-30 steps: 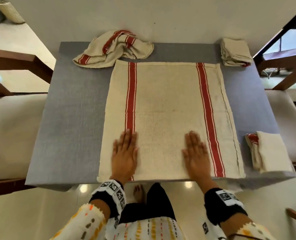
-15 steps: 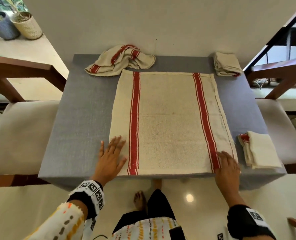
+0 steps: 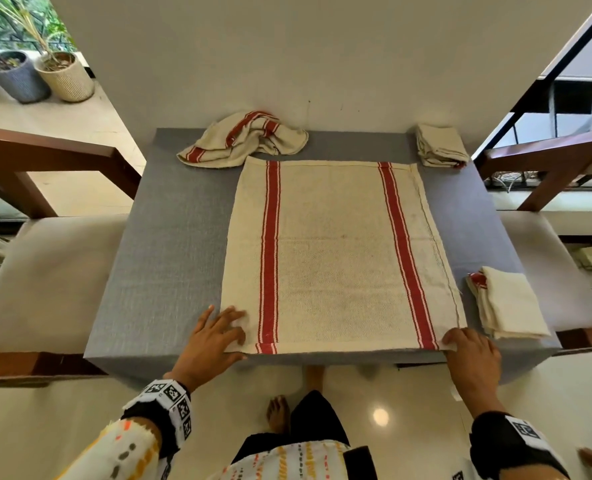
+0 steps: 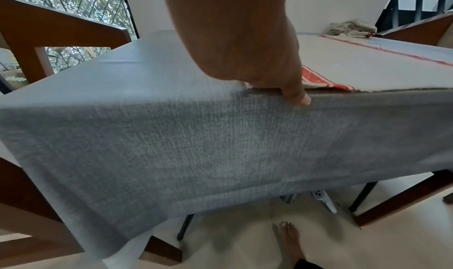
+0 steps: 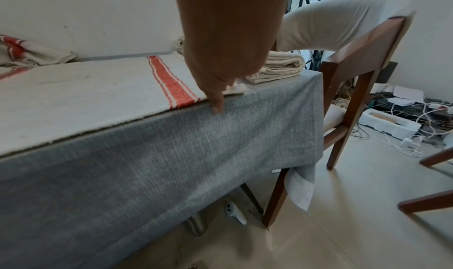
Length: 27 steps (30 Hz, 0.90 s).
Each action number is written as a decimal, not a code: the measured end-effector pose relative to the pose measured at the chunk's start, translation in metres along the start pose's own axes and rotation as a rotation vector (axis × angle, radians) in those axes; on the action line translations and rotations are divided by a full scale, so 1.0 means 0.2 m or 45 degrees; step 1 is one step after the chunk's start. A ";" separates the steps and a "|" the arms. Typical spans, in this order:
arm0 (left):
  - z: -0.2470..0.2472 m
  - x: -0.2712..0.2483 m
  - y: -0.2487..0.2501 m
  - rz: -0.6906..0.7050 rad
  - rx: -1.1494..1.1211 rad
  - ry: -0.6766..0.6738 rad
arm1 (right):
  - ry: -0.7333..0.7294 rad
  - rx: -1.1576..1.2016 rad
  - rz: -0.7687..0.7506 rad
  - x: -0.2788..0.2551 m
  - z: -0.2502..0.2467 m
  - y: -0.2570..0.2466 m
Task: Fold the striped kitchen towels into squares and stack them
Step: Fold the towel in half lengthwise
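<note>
A cream towel with two red stripes (image 3: 339,258) lies spread flat on the grey-clothed table (image 3: 169,258). My left hand (image 3: 242,341) is on its near left corner, fingers on top and thumb (image 4: 297,96) over the table's front edge, pinching the corner. My right hand (image 3: 452,346) pinches the near right corner in the same way, thumb (image 5: 217,104) pointing down over the edge. A crumpled striped towel (image 3: 246,138) lies at the back left. Folded towels (image 3: 505,306) sit at the near right, beside my right hand.
Another folded towel (image 3: 440,145) rests at the back right corner against the wall. Wooden chairs with pale seats (image 3: 38,271) stand on both sides of the table. Cables and boxes (image 5: 404,118) clutter the floor to the right. My bare foot (image 3: 279,414) is under the table's front edge.
Both hands slid outward from the towel's middle along its near edge and now hold the two near corners. The towel has stayed flat.
</note>
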<state>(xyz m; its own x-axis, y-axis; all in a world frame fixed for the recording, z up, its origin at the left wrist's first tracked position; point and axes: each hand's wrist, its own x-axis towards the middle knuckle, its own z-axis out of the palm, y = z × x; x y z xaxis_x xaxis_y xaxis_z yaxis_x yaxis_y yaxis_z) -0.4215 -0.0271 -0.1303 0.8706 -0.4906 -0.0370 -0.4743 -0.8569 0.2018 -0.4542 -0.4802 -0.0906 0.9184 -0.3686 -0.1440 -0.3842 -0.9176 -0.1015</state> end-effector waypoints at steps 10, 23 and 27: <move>-0.13 0.10 0.01 -0.056 -0.349 0.087 | -0.558 0.177 -0.080 0.13 -0.20 0.10; -0.50 0.54 -0.12 -0.479 -0.464 0.368 | 0.113 0.698 -0.017 0.50 -0.51 -0.15; -0.61 0.75 -0.21 -0.528 -0.551 0.434 | 0.232 0.747 0.020 0.73 -0.49 -0.19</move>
<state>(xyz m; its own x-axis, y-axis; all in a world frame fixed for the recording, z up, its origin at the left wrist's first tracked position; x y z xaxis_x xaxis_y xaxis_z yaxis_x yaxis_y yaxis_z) -0.2559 -0.0458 -0.0238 0.9950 0.0016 0.0998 -0.0602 -0.7880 0.6127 -0.2967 -0.5127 -0.0108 0.8938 -0.4481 0.0158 -0.3379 -0.6962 -0.6333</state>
